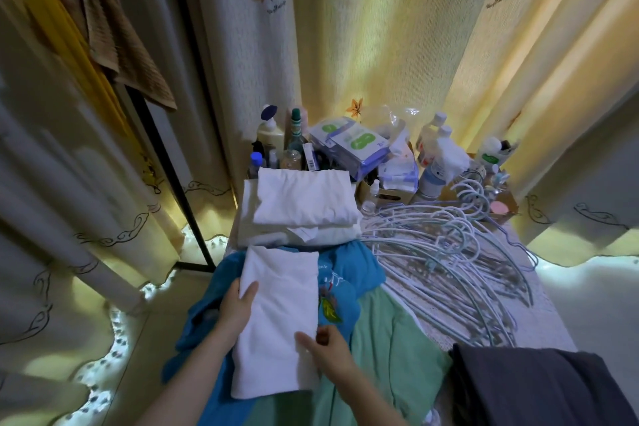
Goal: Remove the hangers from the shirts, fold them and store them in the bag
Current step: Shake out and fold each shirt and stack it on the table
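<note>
White shirt held at both edges

A folded white shirt (281, 315) lies lengthwise on a blue shirt (349, 273), which overlaps a green shirt (394, 349). The left hand (238, 306) grips the white shirt's left edge, thumb on top and fingers tucked beneath. The right hand (328, 351) pinches its lower right edge between thumb and forefinger. Just behind sits a stack of folded white shirts (304, 207). To the right spreads a heap of hangers (446, 270); a dark grey cloth (539, 387) lies at near right

Table (548, 308) under hangers (449, 263), shirts (304, 207), bottles (432, 149).
</note>
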